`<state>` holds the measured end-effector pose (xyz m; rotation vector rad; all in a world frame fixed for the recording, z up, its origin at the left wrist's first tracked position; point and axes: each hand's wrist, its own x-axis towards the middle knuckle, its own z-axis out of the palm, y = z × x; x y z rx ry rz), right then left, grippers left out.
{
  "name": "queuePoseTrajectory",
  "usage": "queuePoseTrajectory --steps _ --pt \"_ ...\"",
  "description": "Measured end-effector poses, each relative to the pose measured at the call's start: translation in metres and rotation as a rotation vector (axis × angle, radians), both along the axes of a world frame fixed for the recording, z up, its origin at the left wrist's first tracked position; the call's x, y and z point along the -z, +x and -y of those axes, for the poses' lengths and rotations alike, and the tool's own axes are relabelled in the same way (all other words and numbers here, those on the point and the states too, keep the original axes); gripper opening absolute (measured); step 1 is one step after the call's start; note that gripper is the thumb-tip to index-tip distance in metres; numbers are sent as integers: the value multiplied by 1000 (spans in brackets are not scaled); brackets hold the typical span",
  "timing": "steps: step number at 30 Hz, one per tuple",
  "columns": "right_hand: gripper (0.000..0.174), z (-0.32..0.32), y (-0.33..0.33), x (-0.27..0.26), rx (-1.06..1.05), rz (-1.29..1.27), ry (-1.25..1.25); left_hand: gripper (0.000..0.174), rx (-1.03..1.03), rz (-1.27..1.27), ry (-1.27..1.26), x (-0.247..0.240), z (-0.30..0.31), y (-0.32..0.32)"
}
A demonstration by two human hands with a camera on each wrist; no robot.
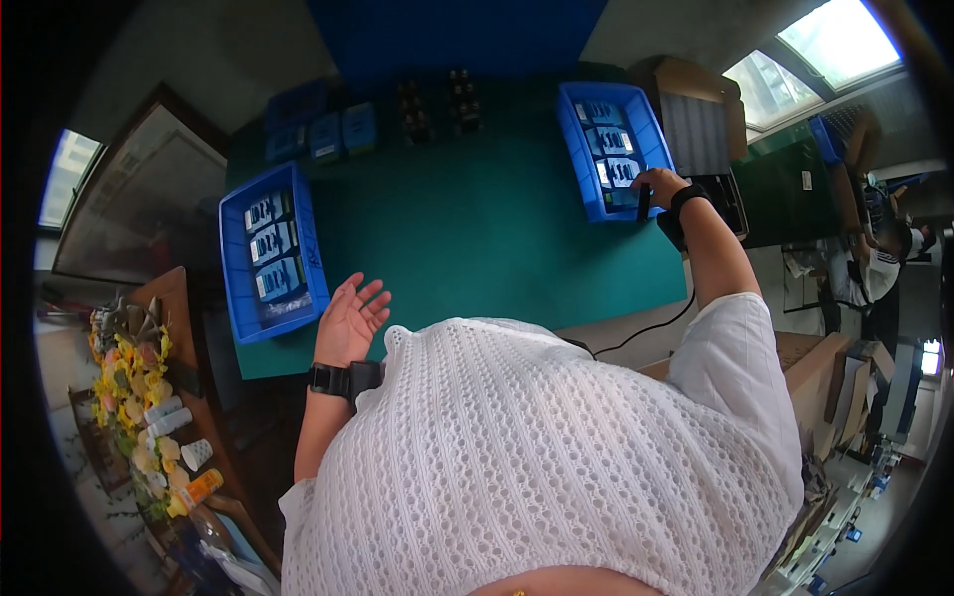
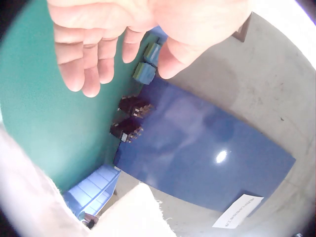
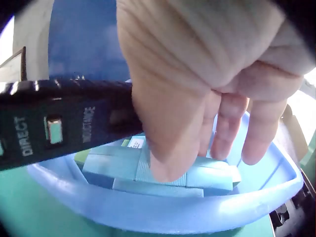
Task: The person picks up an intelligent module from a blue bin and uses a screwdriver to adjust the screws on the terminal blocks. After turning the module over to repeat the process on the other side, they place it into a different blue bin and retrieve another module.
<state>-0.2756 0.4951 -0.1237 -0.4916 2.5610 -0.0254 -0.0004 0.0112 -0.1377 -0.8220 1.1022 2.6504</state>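
Note:
My right hand (image 1: 658, 186) is over the near end of the right blue bin (image 1: 568, 129). It holds a black bar-shaped device (image 3: 71, 123) with the printed word "DIRECT" and a small light button. In the right wrist view the device runs from the left edge to the thumb, which hides its far end. Below the thumb lies a light-blue box (image 3: 106, 165) inside the bin, and the other fingers point down into it. My left hand (image 1: 348, 323), palm turned up and fingers loosely bent, holds nothing. Beside it stands the left blue bin (image 1: 316, 258).
Boxed items (image 1: 268, 245) sit in rows in both bins. At the back of the green table (image 1: 447, 228) stand blue boxes (image 1: 359, 127) and clusters of dark small parts (image 1: 464, 104). A cardboard box (image 1: 733, 119) is beyond the right bin, and a cable (image 1: 656, 326) hangs at the front edge.

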Motion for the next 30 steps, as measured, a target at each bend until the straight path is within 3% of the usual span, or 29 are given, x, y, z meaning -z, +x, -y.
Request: queuePoseTrajectory --steps 7,13,15,18,20,23,26,30 --pt "44 -14 13 16 121 -213 -221 33 7 11 -6 -2 6 3" --pt "39 -25 25 3 304 -575 -585 34 28 -15 6 -4 17 11" --pt "41 -14 32 -18 366 -677 -487 34 11 -64 -18 -7 24 16" --pt "40 -9 33 -18 309 -679 -644 37 64 -50 -350 -21 32 17" --pt "22 2 31 -7 343 -577 -871 37 88 -75 -565 -29 43 20" --pt "24 77 65 -38 264 -681 -801 37 44 -130 -782 -38 72 22" --pt "18 111 80 -20 355 -357 -1099 36 -113 -157 -960 -49 114 23" --pt "19 196 124 -28 352 -334 -1163 38 -44 -120 -1439 -50 172 22"
